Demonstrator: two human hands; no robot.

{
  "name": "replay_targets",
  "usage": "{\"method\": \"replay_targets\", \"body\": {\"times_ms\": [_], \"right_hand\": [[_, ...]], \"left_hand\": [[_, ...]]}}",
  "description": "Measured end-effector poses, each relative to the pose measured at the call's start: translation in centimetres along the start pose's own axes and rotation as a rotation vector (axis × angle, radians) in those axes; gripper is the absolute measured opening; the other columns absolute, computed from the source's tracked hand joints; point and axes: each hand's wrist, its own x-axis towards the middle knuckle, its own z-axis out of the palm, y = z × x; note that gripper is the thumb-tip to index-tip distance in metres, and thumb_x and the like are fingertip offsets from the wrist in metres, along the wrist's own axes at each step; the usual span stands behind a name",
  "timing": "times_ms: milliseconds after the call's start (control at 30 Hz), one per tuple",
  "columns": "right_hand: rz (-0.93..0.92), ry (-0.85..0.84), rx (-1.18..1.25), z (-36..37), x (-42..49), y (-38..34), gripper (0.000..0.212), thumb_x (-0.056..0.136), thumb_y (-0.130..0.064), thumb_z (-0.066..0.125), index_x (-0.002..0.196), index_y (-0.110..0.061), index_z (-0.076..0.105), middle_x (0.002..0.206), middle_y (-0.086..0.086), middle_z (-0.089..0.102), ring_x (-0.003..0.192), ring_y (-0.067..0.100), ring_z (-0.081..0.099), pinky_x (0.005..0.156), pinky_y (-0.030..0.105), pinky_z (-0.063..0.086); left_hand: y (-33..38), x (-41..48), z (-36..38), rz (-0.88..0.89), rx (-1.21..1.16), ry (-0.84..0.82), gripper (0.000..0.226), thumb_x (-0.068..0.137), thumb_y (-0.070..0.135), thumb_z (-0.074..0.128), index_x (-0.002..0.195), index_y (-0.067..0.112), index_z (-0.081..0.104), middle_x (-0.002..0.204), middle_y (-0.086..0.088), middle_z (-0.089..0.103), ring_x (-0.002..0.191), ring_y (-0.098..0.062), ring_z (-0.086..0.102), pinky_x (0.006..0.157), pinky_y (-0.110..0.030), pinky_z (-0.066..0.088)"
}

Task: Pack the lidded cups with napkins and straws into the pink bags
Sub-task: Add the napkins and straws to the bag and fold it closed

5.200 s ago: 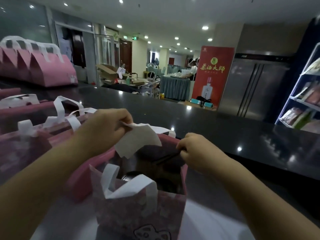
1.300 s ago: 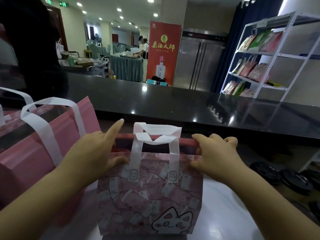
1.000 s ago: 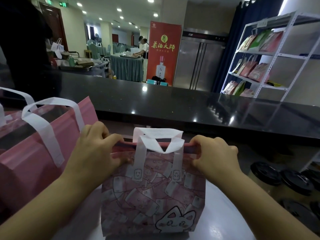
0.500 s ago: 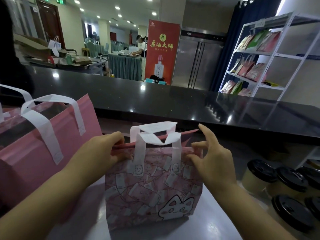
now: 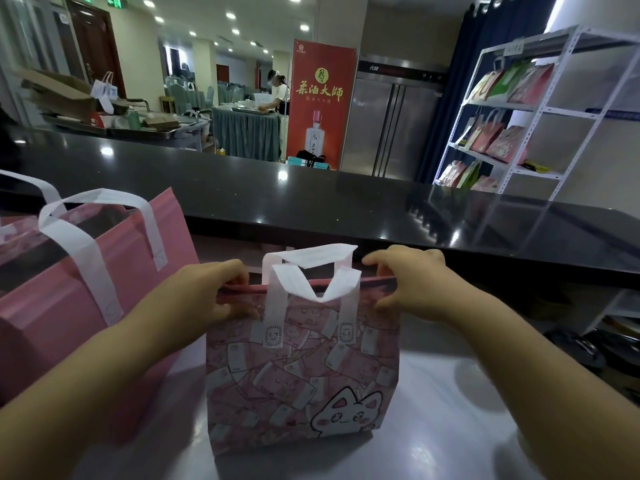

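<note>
A small pink bag [image 5: 301,382] printed with a cartoon cat stands upright on the white table in front of me, its white handles standing up together. My left hand [image 5: 211,292] pinches the bag's top edge at its left end. My right hand [image 5: 412,282] pinches the same pressed-together top edge at its right end. Nothing inside the bag shows. Dark-lidded cups [image 5: 588,348] are dimly seen low at the right edge.
A larger pink bag [image 5: 79,306] with white handles stands open just left of the small one. A black counter [image 5: 311,202] runs across behind the table. A white shelf rack [image 5: 540,109] with packaged bags stands at the right.
My right hand's fingers were spread beside the bag's mouth; now they pinch the top edge. The bag's mouth is pressed flat and I have leaned slightly closer.
</note>
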Motion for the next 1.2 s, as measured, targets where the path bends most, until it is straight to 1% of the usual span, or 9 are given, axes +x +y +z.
{"method": "replay_targets", "body": {"times_ms": [133, 300, 400, 600, 767, 900, 1000, 1100, 1200], "right_hand": [[-0.028, -0.008, 0.004, 0.5, 0.0, -0.2, 0.016, 0.075, -0.026, 0.072, 0.086, -0.034, 0.064, 0.093, -0.010, 0.052, 0.087, 0.014, 0.054, 0.079, 0.039, 0.050], [-0.050, 0.056, 0.090, 1.3, -0.8, 0.3, 0.021, 0.074, -0.027, 0.074, 0.066, -0.036, 0.056, 0.078, -0.013, 0.058, 0.077, 0.012, 0.056, 0.070, 0.036, 0.052], [-0.072, 0.080, 0.179, 1.8, -1.1, 0.9, 0.013, 0.075, -0.021, 0.074, 0.076, -0.031, 0.066, 0.082, -0.013, 0.059, 0.080, 0.009, 0.057, 0.073, 0.039, 0.054], [-0.148, 0.120, 0.483, 2.7, -1.8, 1.0, 0.041, 0.076, 0.000, 0.071, 0.083, -0.040, 0.069, 0.088, -0.012, 0.059, 0.082, 0.009, 0.059, 0.069, 0.029, 0.058], [-0.187, 0.120, 0.615, 3.5, -1.5, 1.3, 0.055, 0.081, 0.008, 0.064, 0.084, -0.047, 0.068, 0.096, -0.014, 0.063, 0.093, 0.008, 0.060, 0.075, 0.032, 0.058], [-0.323, 0.158, 0.446, 4.3, -1.6, 1.6, 0.057, 0.083, -0.005, 0.068, 0.097, -0.059, 0.058, 0.101, -0.024, 0.054, 0.100, 0.007, 0.050, 0.079, 0.030, 0.055], [-0.414, 0.226, 0.337, 4.8, -1.8, 2.0, 0.054, 0.080, -0.011, 0.072, 0.108, -0.054, 0.058, 0.105, -0.027, 0.049, 0.095, 0.015, 0.053, 0.071, 0.033, 0.056], [-0.560, 0.391, 0.053, 5.3, -1.9, 2.5, 0.046, 0.076, -0.022, 0.073, 0.117, -0.039, 0.064, 0.110, -0.007, 0.061, 0.088, 0.022, 0.057, 0.061, 0.038, 0.054], [-0.611, 0.422, -0.132, 5.7, -1.8, 2.9, 0.049, 0.074, -0.034, 0.069, 0.122, -0.034, 0.060, 0.112, 0.004, 0.065, 0.089, 0.024, 0.061, 0.063, 0.040, 0.051]], "left_hand": [[-0.3, 0.0, -0.6, -0.013, -0.062, -0.053, 0.028, 0.063, 0.050, 0.073, 0.075, 0.042, 0.049, 0.073, 0.015, 0.059, 0.070, 0.002, 0.056, 0.057, -0.016, 0.038], [-1.2, -0.3, -1.1, -0.035, -0.190, -0.120, 0.044, 0.053, 0.064, 0.067, 0.089, 0.043, 0.055, 0.090, 0.018, 0.063, 0.087, 0.000, 0.059, 0.080, -0.028, 0.050], [-1.6, -0.6, -1.4, -0.054, -0.288, -0.123, 0.042, 0.055, 0.056, 0.071, 0.095, 0.049, 0.057, 0.096, 0.025, 0.064, 0.094, 0.004, 0.058, 0.081, -0.018, 0.045], [-1.5, -0.8, -0.4, 0.015, -0.243, 0.012, 0.036, 0.072, 0.010, 0.072, 0.082, 0.042, 0.062, 0.088, 0.025, 0.065, 0.085, 0.004, 0.060, 0.065, -0.009, 0.043], [-1.6, -0.7, 0.7, 0.048, -0.266, 0.111, 0.046, 0.069, 0.003, 0.075, 0.083, 0.046, 0.065, 0.081, 0.019, 0.066, 0.080, -0.001, 0.062, 0.065, -0.009, 0.047], [-1.7, -0.9, 0.6, 0.320, -0.151, 0.125, 0.035, 0.080, 0.015, 0.068, 0.107, 0.035, 0.065, 0.087, 0.009, 0.061, 0.074, -0.010, 0.060, 0.061, -0.026, 0.052], [-1.8, -1.3, 0.4, 0.512, 0.067, 0.161, 0.025, 0.092, 0.032, 0.048, 0.112, 0.027, 0.061, 0.089, -0.006, 0.064, 0.071, -0.018, 0.062, 0.052, -0.031, 0.054], [-1.9, -1.6, 0.5, 0.644, 0.313, 0.187, 0.027, 0.092, 0.032, 0.047, 0.118, 0.026, 0.051, 0.089, -0.012, 0.066, 0.068, -0.020, 0.059, 0.048, -0.029, 0.052], [-2.2, -1.6, 0.5, 0.714, 0.427, 0.185, 0.036, 0.086, 0.022, 0.058, 0.121, 0.020, 0.048, 0.089, -0.014, 0.066, 0.068, -0.022, 0.060, 0.049, -0.030, 0.052]]}}
